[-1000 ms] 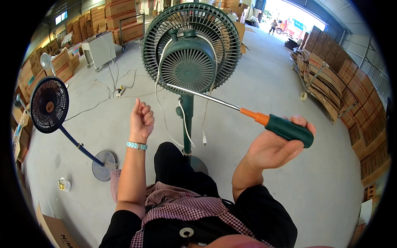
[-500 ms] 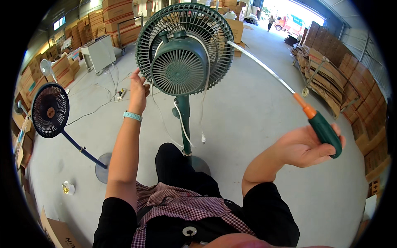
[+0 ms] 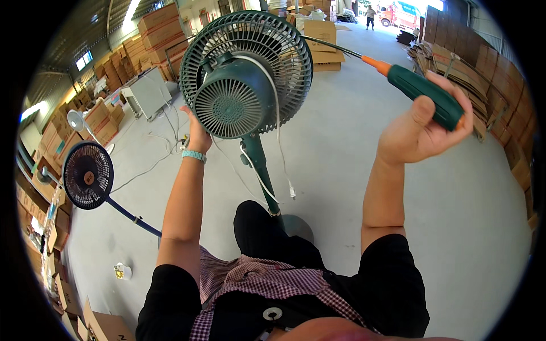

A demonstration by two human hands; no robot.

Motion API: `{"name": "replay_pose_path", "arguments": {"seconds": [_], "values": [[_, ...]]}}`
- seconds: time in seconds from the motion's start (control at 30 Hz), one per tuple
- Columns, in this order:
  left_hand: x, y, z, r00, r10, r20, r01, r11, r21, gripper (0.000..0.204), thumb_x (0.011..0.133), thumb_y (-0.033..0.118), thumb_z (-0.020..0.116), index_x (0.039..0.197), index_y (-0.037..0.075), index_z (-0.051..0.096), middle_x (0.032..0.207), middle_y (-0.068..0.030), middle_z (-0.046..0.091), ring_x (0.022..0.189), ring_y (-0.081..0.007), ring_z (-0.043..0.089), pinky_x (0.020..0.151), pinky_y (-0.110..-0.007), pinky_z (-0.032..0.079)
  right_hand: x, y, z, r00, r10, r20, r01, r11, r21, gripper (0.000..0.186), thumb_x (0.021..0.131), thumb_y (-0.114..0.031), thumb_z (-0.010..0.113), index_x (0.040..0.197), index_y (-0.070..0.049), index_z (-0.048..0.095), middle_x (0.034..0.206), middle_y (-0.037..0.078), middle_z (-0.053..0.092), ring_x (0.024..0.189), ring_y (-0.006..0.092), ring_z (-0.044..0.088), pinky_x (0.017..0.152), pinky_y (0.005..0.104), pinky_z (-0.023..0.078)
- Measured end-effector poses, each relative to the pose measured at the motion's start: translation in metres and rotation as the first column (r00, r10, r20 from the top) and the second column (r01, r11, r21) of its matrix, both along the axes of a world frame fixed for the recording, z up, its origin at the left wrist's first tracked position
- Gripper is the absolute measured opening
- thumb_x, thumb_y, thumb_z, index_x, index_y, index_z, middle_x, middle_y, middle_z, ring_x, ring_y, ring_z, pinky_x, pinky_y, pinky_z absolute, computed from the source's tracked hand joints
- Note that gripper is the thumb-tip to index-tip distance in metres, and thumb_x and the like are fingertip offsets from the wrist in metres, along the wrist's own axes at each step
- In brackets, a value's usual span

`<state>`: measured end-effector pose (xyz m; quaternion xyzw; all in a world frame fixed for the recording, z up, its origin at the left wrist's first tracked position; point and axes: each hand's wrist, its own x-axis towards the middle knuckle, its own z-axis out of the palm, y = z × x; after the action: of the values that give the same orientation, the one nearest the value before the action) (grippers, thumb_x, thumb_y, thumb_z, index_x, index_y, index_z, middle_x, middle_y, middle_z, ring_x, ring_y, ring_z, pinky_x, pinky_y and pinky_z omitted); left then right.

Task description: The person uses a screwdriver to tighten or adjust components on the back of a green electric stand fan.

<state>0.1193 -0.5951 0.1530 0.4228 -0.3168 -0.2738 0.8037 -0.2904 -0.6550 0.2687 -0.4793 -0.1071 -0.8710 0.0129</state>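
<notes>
A dark green pedestal fan (image 3: 233, 108) stands before me with its round motor housing toward me. A white cord hangs from it, ending in a plug (image 3: 293, 192). At the lower left rim of the fan's grille is my left hand (image 3: 198, 135), one finger stretched up along the edge and the rest partly hidden by the fan. My right hand (image 3: 418, 128) holds a screwdriver (image 3: 424, 94) by its green handle, thumb on top. Its long thin shaft runs left past an orange collar to the grille's right rim; the tip's exact contact is hard to see.
A dark blue fan (image 3: 88, 175) stands at the left, with a white fan (image 3: 75, 120) behind it. A small white container (image 3: 122, 271) sits on the floor. Cartons (image 3: 162, 34) are stacked along the walls. Far off, a person (image 3: 370, 18) stands near a truck.
My right hand has gone up, and the screwdriver lies flatter, its shaft still running to the fan's right rim. My left hand has come in against the grille. The view has shifted.
</notes>
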Motion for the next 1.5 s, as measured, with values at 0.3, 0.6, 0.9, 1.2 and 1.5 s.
{"name": "replay_pose_path", "arguments": {"seconds": [0.3,0.6,0.9,1.2,1.5], "values": [[0.029,-0.008,-0.012,0.986,-0.165,0.023,0.167,0.982,-0.088,0.063,0.099,0.057,0.034,0.132,0.005,0.05,0.125,-0.0071,0.059,0.111,-0.0206,0.058,0.098,-0.036,0.048,0.013,-0.01,0.025,0.996,0.078,-0.044,-0.084,0.988,-0.133,0.053,0.087,-0.016,0.072,0.122,-0.001,0.035,0.105,0.016,0.059,0.093,0.0167,0.058,0.08,0.025,0.052],[0.014,0.001,-0.011,0.998,-0.061,-0.006,0.06,0.997,-0.051,0.033,0.098,0.024,0.05,0.124,0.004,0.055,0.117,-0.0054,0.063,0.103,-0.0178,0.061,0.09,-0.033,0.051,0.031,-0.027,0.037,0.988,-0.025,-0.15,0.003,0.989,-0.146,0.049,0.087,-0.006,0.069,0.123,0.0,0.036,0.108,0.015,0.061,0.096,0.0177,0.058,0.087,0.0282,0.049],[0.021,0.007,-0.009,0.999,0.001,0.049,-0.002,1.0,0.011,0.031,0.097,0.026,0.052,0.121,0.007,0.057,0.11,-0.0014,0.066,0.097,-0.0132,0.062,0.083,-0.029,0.049,0.048,-0.016,0.052,0.931,-0.25,-0.265,0.196,0.957,-0.213,0.052,0.079,-0.004,0.077,0.119,-0.002,0.044,0.098,0.01,0.063,0.083,0.0165,0.063,0.073,0.0255,0.05],[0.012,0.015,-0.005,0.997,0.019,0.075,-0.023,0.998,0.054,0.03,0.097,0.034,0.051,0.117,0.012,0.057,0.106,0.0006,0.066,0.093,-0.0116,0.061,0.077,-0.028,0.048,0.05,0.027,0.124,0.866,-0.28,-0.414,0.235,0.959,-0.156,0.037,0.081,-0.035,0.076,0.092,-0.005,0.058,0.071,0.005,0.047,0.058,0.0188,0.046,0.052,0.03,0.04],[0.006,0.013,-0.003,0.997,0.011,0.072,-0.014,0.999,0.034,0.035,0.099,0.039,0.049,0.115,0.01,0.059,0.108,0.0006,0.066,0.097,-0.0116,0.062,0.086,-0.028,0.049,0.027,0.042,0.121,0.583,-0.136,-0.801,0.045,0.99,-0.135,0.025,0.085,-0.014,0.068,0.106,-0.005,0.058,0.085,0.008,0.048,0.07,0.0195,0.05,0.063,0.0306,0.043]]}}
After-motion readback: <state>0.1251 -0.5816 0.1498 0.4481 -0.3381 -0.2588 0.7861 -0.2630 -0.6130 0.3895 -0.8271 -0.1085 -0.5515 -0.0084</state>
